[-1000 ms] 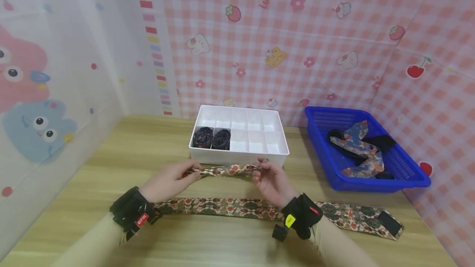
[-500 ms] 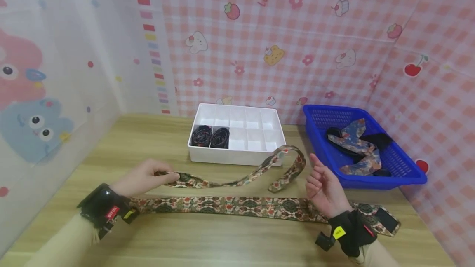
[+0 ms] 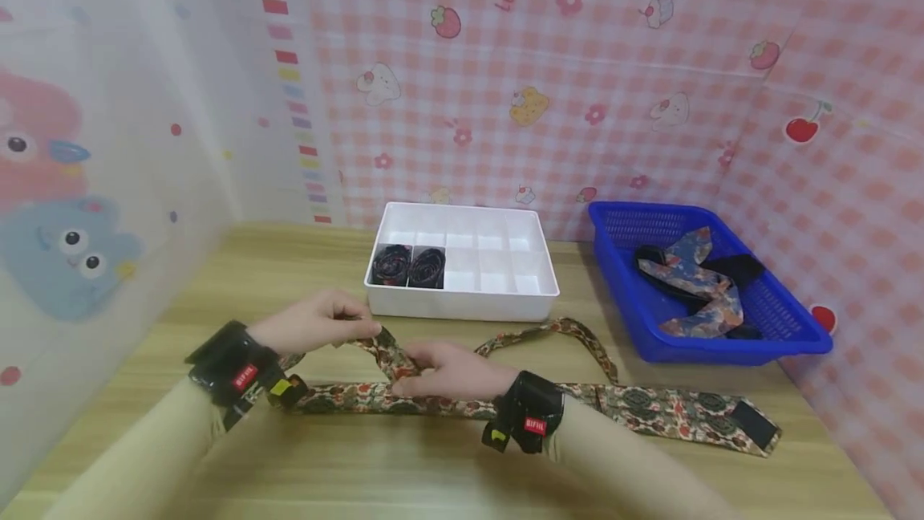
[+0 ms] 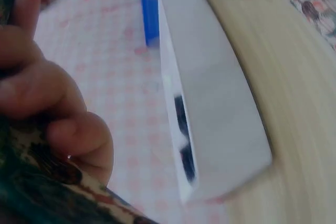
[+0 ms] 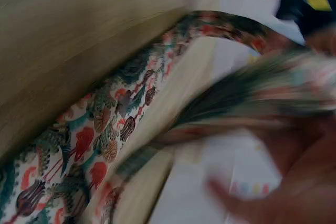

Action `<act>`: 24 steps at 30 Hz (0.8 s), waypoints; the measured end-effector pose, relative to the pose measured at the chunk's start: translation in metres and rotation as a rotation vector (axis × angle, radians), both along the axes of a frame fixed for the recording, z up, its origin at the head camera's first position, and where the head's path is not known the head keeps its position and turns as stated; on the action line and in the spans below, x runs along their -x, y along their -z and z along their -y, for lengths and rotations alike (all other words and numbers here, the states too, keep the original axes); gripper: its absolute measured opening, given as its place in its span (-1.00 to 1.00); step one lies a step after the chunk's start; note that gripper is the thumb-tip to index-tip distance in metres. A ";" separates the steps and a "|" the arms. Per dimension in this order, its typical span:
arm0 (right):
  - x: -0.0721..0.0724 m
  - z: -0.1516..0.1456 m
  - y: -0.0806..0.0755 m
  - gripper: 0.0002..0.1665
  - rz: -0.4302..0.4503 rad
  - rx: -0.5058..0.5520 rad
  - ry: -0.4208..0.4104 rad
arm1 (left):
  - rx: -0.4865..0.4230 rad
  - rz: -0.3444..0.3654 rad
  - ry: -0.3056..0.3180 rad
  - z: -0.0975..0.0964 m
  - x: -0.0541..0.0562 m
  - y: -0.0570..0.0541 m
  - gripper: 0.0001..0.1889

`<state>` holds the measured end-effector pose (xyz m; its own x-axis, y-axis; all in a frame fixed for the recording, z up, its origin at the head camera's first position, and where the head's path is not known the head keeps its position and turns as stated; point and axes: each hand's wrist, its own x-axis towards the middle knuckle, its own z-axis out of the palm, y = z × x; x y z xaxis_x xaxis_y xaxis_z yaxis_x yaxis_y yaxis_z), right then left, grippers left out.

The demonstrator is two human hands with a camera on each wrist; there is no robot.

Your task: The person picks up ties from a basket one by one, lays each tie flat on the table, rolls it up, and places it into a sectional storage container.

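Note:
A floral necktie [image 3: 667, 416] in cream, green and red lies along the table, its broad end with a dark patch at the right. My left hand [image 3: 318, 322] pinches a raised stretch of it between thumb and fingers, in front of the white box. Close beside, my right hand [image 3: 458, 371] grips the same raised stretch, above the flat part. The loose narrow length arches on the table behind my right wrist. Curled fingers [image 4: 47, 87] show in the left wrist view with the necktie [image 4: 68, 182] under them. Motion blurs the held necktie [image 5: 226, 103] in the right wrist view.
A white divided box [image 3: 462, 305] stands behind my hands, with dark rolled neckties [image 3: 427, 269] in two front-left compartments. At the right is a blue basket [image 3: 729, 351] holding a blue floral necktie [image 3: 711, 291] and dark cloth. Printed curtains [image 3: 469, 103] stand behind and at both sides.
My right hand let go of the narrow length and moved right, then came back left to take the necktie near my left hand. The narrow length dropped into a lower arch.

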<state>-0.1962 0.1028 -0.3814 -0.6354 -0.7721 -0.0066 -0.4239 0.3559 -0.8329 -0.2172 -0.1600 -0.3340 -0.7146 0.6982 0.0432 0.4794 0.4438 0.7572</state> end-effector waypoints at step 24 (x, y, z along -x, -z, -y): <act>-0.020 -0.295 -0.003 -0.74 0.176 -0.024 0.121 | 0.025 0.148 -0.218 0.171 0.007 0.074 -0.69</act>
